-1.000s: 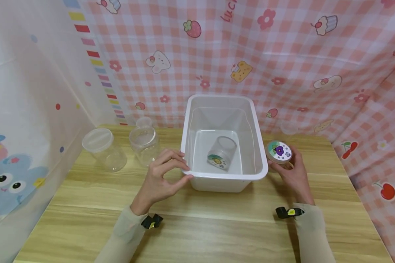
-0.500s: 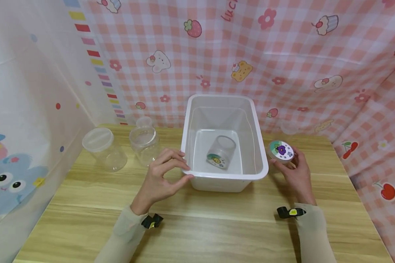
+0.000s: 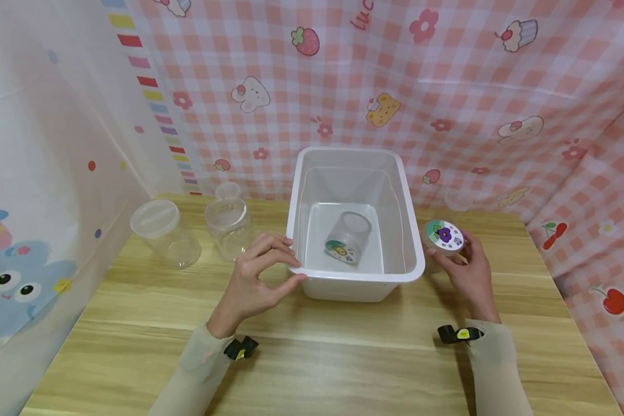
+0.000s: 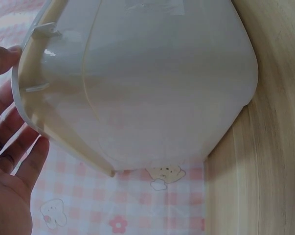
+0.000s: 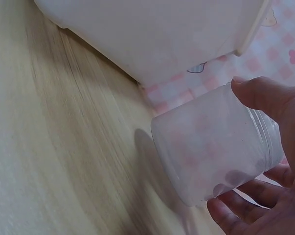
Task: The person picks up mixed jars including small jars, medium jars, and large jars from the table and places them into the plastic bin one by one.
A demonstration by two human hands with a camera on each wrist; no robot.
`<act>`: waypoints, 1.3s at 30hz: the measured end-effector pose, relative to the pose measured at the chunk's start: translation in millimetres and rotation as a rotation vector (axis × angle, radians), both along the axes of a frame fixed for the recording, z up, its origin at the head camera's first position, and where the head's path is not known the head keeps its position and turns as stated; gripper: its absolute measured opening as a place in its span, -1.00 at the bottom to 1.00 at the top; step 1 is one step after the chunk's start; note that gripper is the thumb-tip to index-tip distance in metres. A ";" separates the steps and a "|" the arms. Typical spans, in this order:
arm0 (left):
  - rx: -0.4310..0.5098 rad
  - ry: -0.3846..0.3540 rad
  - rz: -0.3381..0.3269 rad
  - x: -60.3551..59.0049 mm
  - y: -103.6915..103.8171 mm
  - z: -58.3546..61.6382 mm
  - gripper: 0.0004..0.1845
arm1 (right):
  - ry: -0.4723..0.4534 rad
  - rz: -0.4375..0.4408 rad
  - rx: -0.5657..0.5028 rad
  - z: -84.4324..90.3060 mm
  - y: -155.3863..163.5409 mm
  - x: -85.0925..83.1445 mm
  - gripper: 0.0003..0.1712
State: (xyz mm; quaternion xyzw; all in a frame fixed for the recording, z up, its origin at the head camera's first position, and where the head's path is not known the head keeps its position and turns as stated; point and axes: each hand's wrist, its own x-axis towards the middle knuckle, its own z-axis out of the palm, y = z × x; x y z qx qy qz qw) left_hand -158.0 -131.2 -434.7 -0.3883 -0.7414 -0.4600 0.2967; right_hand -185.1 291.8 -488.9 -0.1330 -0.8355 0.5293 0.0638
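Note:
A white plastic basin (image 3: 355,288) stands mid-table. My left hand (image 3: 260,283) pinches the rim at its near left corner, thumb at the front and fingers along the left side; the left wrist view shows the fingers (image 4: 34,159) right at the rim. Inside the basin a clear jar (image 3: 355,226) with a flower-printed lid lies on its side. To the right of the basin, my right hand (image 3: 468,277) holds another clear jar (image 5: 206,142) around its upper part, thumb on one side and fingers on the other. Its round lid (image 3: 444,237) carries a purple flower.
At the left stand a clear jar (image 3: 179,248) with a translucent lid and a second clear jar (image 3: 229,228). A small round translucent piece (image 3: 228,190) is behind the second. A checked cloth (image 3: 343,86) hangs along the back edge of the wooden table (image 3: 322,370).
The right hand has shifted slightly right with the jar, and its lid has turned a little. My left hand keeps its hold on the basin rim.

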 end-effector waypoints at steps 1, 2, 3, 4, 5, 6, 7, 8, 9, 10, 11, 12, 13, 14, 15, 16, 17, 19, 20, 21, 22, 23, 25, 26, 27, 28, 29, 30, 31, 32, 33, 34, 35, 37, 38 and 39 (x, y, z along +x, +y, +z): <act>0.000 -0.001 -0.001 -0.1 0.1 0.1 -0.82 | 0.000 -0.001 0.003 0.4 -0.2 0.1 0.07; 0.000 -0.002 -0.003 -0.1 0.1 0.1 -0.82 | -0.001 -0.001 0.008 0.8 -0.5 0.3 0.07; 0.000 -0.001 -0.003 -0.1 0.1 0.1 -0.82 | -0.002 -0.001 0.012 1.0 -0.7 0.4 0.07; 0.000 -0.001 -0.003 -0.2 0.0 0.1 -0.82 | -0.003 -0.001 0.016 1.1 -0.8 0.5 0.07; 0.000 0.000 -0.003 -0.2 0.1 0.0 -0.82 | -0.005 -0.001 0.019 1.3 -0.8 0.6 0.07; 0.000 0.000 -0.004 -0.2 0.0 -0.1 -0.82 | -0.005 0.000 0.020 1.4 -0.9 0.7 0.07; 0.002 0.000 -0.004 -0.3 0.0 0.0 -0.82 | -0.007 0.000 0.020 1.6 -0.9 0.9 0.07; 0.004 0.002 -0.003 -0.3 0.1 0.0 -0.82 | -0.009 0.000 0.021 1.9 -1.0 1.0 0.08; 0.007 0.004 -0.003 -0.4 0.1 0.2 -0.82 | -0.013 0.000 0.020 2.4 -1.0 1.2 0.08; 0.009 0.005 -0.003 -0.4 0.1 0.2 -0.83 | -0.016 -0.001 0.018 2.8 -1.2 1.4 0.08; 0.011 0.005 -0.004 -0.4 0.2 0.3 -0.83 | -0.018 -0.001 0.016 3.3 -1.3 1.6 0.09; 0.014 0.004 -0.005 -0.4 0.4 0.4 -0.83 | -0.019 -0.001 0.013 3.8 -1.5 1.7 0.09; 0.017 0.006 -0.007 -0.5 0.7 0.4 -0.83 | -0.021 -0.001 0.010 4.2 -1.7 1.9 0.09; 0.018 0.008 -0.007 -0.5 0.8 0.4 -0.84 | -0.020 0.000 0.006 4.4 -2.0 2.0 0.09; 0.019 0.009 -0.009 -0.6 0.9 0.5 -0.84 | -0.019 0.002 0.003 4.5 -2.3 2.0 0.08; 0.018 0.009 -0.009 -0.6 1.0 0.4 -0.84 | -0.016 0.005 -0.002 4.5 -2.6 1.9 0.08; 0.018 0.008 -0.008 -0.7 1.2 0.4 -0.84 | -0.014 0.007 -0.006 4.4 -2.9 1.9 0.08; 0.018 0.009 -0.007 -0.9 1.2 0.2 -0.84 | -0.012 0.014 -0.010 3.7 -3.4 1.5 0.07; 0.017 0.008 -0.005 -1.1 1.1 0.0 -0.84 | -0.012 0.018 -0.008 3.1 -3.5 1.3 0.07; 0.018 0.008 -0.005 -1.1 1.2 -0.1 -0.84 | -0.011 0.024 -0.006 2.4 -3.6 1.0 0.07; 0.017 0.004 -0.003 -1.2 1.1 -0.5 -0.84 | -0.012 0.030 -0.006 1.6 -3.7 0.7 0.07; 0.019 0.004 -0.003 -1.3 1.0 -0.7 -0.85 | -0.013 0.036 -0.005 0.7 -3.6 0.4 0.07; 0.018 0.003 -0.002 -1.6 0.8 -1.2 -0.85 | -0.012 0.047 0.001 -0.7 -3.3 0.0 0.06; 0.017 0.002 0.000 -1.6 0.8 -1.4 -0.84 | -0.012 0.051 0.001 -1.5 -3.3 -0.2 0.06; 0.016 0.000 0.001 -1.5 0.8 -1.4 -0.84 | -0.008 0.054 0.002 -1.6 -3.5 -0.5 0.06; 0.014 0.000 0.003 -1.3 0.7 -1.4 -0.84 | -0.007 0.055 0.001 -1.8 -3.5 -0.7 0.06; 0.013 0.001 0.005 -1.2 0.6 -1.1 -0.84 | -0.004 0.056 0.005 -1.8 -3.6 -0.8 0.05; 0.011 -0.001 0.007 -0.9 0.5 -0.9 -0.83 | -0.001 0.056 0.010 -1.5 -3.9 -0.8 0.05; 0.009 -0.003 0.008 -0.7 0.5 -0.7 -0.83 | 0.000 0.055 0.014 -1.3 -4.1 -0.8 0.05; 0.008 -0.004 0.009 -0.4 0.4 -0.6 -0.83 | 0.004 0.054 0.016 -1.0 -4.5 -0.8 0.05; 0.008 -0.003 0.008 -0.4 0.4 -0.4 -0.83 | 0.007 0.055 0.019 -0.7 -4.8 -0.6 0.04; 0.008 -0.003 0.008 -0.4 0.4 -0.4 -0.83 | 0.007 0.056 0.024 -0.7 -4.9 -0.4 0.04; 0.008 -0.005 0.008 -0.4 0.3 -0.5 -0.83 | 0.008 0.056 0.027 -0.5 -5.0 -0.2 0.04; 0.007 -0.007 0.007 -0.5 0.4 -0.7 -0.83 | 0.005 0.058 0.029 -0.2 -5.1 0.3 0.04; 0.007 -0.007 0.007 -0.7 0.4 -0.7 -0.83 | 0.005 0.059 0.030 0.0 -5.1 0.5 0.04; 0.007 -0.009 0.007 -0.7 0.4 -0.7 -0.83 | 0.005 0.060 0.032 0.1 -5.1 0.6 0.04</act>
